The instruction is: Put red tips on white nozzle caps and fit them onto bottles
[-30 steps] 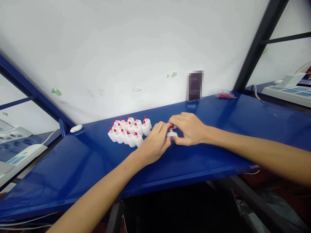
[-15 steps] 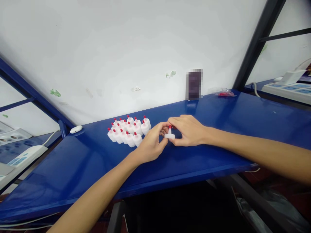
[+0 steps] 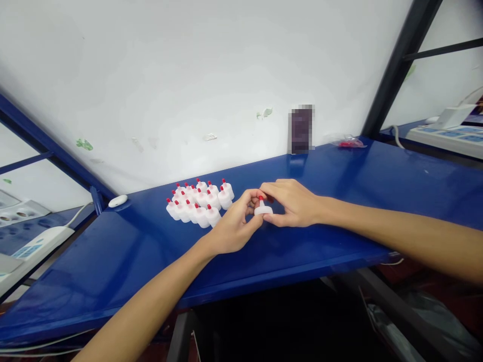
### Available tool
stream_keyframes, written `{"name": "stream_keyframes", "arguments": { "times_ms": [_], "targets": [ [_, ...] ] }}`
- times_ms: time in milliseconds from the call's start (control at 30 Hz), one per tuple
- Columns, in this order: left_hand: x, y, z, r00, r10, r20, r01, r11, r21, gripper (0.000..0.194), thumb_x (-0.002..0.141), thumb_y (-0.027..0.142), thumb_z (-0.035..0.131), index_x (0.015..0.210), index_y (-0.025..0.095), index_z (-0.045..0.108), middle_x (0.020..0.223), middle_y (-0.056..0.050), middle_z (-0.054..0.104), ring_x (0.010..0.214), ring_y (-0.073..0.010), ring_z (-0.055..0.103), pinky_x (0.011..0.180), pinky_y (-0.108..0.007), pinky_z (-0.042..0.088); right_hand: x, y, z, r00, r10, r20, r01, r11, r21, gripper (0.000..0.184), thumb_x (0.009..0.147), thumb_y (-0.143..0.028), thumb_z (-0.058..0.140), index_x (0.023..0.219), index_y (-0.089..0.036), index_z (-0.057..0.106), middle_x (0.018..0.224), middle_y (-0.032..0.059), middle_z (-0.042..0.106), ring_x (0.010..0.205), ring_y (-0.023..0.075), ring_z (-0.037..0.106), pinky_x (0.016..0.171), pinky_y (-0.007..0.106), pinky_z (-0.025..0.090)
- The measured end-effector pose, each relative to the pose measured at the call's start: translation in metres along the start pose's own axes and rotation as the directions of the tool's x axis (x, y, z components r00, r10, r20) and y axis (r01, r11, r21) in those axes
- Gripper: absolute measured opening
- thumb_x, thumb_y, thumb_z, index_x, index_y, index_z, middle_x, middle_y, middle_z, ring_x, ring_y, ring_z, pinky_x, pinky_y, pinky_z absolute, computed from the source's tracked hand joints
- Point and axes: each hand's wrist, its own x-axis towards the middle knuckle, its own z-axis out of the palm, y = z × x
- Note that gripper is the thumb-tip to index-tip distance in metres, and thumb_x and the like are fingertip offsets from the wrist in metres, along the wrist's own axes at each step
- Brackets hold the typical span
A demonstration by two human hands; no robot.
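Note:
A small white cap with a red tip (image 3: 262,207) is pinched between my two hands just above the blue table (image 3: 339,201). My left hand (image 3: 234,223) curls round it from the left, fingers closed on its base. My right hand (image 3: 296,202) grips it from the right, fingertips at the red tip. Just left of my hands stands a tight cluster of several identical white caps with red tips (image 3: 199,198).
A white oval object (image 3: 117,201) lies at the table's far left by the wall. A dark upright item (image 3: 301,129) leans on the wall, with a clear bag of red parts (image 3: 346,143) beside it. White power strips (image 3: 445,134) sit on neighbouring benches.
My hands have lifted the cap slightly off the table and tilted it; the left fingers shifted from covering its top to holding its side.

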Motion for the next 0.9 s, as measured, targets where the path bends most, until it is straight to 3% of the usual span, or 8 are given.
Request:
{"name": "stream_keyframes", "arguments": {
  "times_ms": [200,300,400,500,667,900],
  "targets": [
    [0.002,-0.011,0.002,0.985,0.107,-0.135,-0.096,0.991,0.088,0.031,0.096,0.021,0.048,0.127,0.018,0.046,0.113,-0.009,0.054,0.104,-0.0177,0.054,0.084,-0.029,0.050,0.000,0.001,0.001,0.996,0.057,-0.074,-0.054,0.998,0.044,0.042,0.089,-0.060,0.051,0.081,-0.020,0.050,0.069,-0.0008,0.056,0.057,0.0133,0.046,0.059,0.027,0.031],
    [0.003,-0.016,-0.001,0.962,0.182,-0.202,-0.125,0.956,0.265,0.035,0.097,0.023,0.049,0.131,0.019,0.048,0.105,-0.007,0.055,0.094,-0.0171,0.055,0.080,-0.031,0.051,-0.001,0.001,0.003,0.993,-0.024,-0.116,0.034,0.996,0.084,0.039,0.096,-0.050,0.048,0.071,-0.019,0.050,0.058,-0.0032,0.052,0.052,0.0111,0.043,0.056,0.025,0.030],
    [0.003,-0.017,-0.005,0.959,0.236,-0.159,-0.156,0.903,0.399,0.035,0.097,0.024,0.049,0.132,0.019,0.050,0.100,-0.006,0.057,0.084,-0.0157,0.055,0.075,-0.031,0.050,-0.002,0.001,0.004,0.969,-0.184,-0.164,0.189,0.982,0.016,0.032,0.100,-0.039,0.044,0.078,-0.018,0.057,0.060,-0.0024,0.054,0.053,0.0114,0.042,0.058,0.026,0.032],
    [0.003,-0.016,-0.007,0.959,0.265,-0.103,-0.191,0.868,0.458,0.037,0.096,0.023,0.049,0.132,0.019,0.050,0.100,-0.005,0.057,0.082,-0.0155,0.055,0.075,-0.030,0.049,-0.005,0.003,0.005,0.950,-0.273,-0.154,0.263,0.961,-0.087,0.030,0.102,-0.035,0.041,0.087,-0.017,0.059,0.065,-0.0005,0.057,0.055,0.0129,0.043,0.060,0.027,0.034],
    [0.003,-0.014,-0.009,0.966,0.256,-0.044,-0.194,0.824,0.532,0.030,0.092,0.020,0.048,0.122,0.017,0.051,0.098,-0.004,0.055,0.084,-0.0169,0.053,0.077,-0.032,0.047,-0.006,0.003,0.005,0.935,-0.335,-0.116,0.311,0.932,-0.184,0.030,0.103,-0.034,0.037,0.088,-0.017,0.058,0.070,0.0011,0.060,0.057,0.0145,0.043,0.062,0.029,0.035],
    [0.002,-0.011,-0.015,0.976,0.208,0.063,-0.198,0.731,0.653,0.010,0.090,0.028,0.044,0.096,0.020,0.044,0.088,-0.004,0.052,0.081,-0.0205,0.050,0.075,-0.036,0.045,-0.003,-0.002,0.006,0.933,-0.349,-0.081,0.335,0.930,-0.150,0.030,0.101,-0.033,0.040,0.077,-0.020,0.053,0.065,-0.0004,0.057,0.057,0.0141,0.044,0.061,0.029,0.036]
  ]
}}
